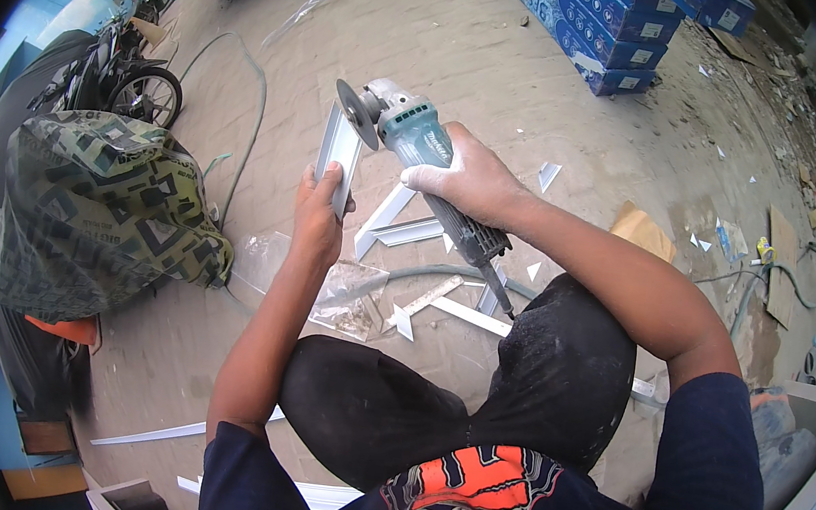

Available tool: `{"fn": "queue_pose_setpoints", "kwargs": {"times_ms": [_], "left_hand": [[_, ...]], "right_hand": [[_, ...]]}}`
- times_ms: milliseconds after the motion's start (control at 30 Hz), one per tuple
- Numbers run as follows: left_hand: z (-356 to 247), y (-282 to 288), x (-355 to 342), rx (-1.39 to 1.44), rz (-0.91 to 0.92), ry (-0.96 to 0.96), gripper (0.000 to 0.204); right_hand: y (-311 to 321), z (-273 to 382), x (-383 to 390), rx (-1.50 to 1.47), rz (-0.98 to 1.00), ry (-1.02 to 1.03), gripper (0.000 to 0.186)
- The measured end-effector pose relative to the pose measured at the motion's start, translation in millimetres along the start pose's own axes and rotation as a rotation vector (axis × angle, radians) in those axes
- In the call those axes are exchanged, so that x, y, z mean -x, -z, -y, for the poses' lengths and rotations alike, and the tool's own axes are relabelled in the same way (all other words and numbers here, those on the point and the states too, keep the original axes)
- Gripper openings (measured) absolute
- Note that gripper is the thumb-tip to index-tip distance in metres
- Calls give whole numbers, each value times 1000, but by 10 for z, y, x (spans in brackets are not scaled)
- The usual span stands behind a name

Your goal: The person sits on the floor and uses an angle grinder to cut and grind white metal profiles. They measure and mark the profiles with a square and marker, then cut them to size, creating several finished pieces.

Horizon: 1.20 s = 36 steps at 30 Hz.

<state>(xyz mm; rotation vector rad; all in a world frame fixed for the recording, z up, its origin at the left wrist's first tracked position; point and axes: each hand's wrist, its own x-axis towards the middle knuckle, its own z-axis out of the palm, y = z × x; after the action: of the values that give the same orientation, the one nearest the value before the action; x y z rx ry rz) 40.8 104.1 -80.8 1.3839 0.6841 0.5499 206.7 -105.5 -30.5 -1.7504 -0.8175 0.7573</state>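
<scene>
My right hand (pixel 474 178), dusted white, is wrapped round the body of a teal and black angle grinder (pixel 416 135). The grinder's dark round disc (pixel 355 114) is at the far left end of the tool, over the upper part of a white profile strip (pixel 339 152). Whether disc and strip touch, I cannot tell. Closed on the strip's lower end is my left hand (pixel 320 213), its thumb along the near face. Cut white strips (pixel 409 232) lie on the ground just beyond my knees, among small white offcuts (pixel 533 270).
Stacked blue boxes (pixel 617 52) stand at the far right. A patterned cover (pixel 106 211) drapes something at the left, near a motorcycle (pixel 144 96). A hose (pixel 257 127) curves over the ground. Brown cardboard (pixel 644 232) and a clear plastic sheet (pixel 349 289) lie nearby.
</scene>
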Motion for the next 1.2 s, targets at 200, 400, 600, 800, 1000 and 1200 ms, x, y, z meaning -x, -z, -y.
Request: {"fn": "queue_pose_setpoints", "kwargs": {"times_ms": [200,400,600,800,1000,1200], "left_hand": [[19,-12,-8,10,-15,-15,33],[-15,-50,37,-35,-26,-37,33],[-119,-117,109,-309,-57,-180,39],[-109,-188,89,-175,-84,-99,43],[-79,-121,72,-188,-20,-103,41],[-78,-130,107,-247,-39,-116,46]], "right_hand": [[-17,-67,-57,11,0,-1,83],[-16,-95,-47,-26,20,-13,84],[-1,-36,-41,-14,6,-55,86],[28,-62,-38,-21,-3,3,83],[36,-35,-31,-16,16,22,78],[11,-86,-60,-11,22,27,78]]}}
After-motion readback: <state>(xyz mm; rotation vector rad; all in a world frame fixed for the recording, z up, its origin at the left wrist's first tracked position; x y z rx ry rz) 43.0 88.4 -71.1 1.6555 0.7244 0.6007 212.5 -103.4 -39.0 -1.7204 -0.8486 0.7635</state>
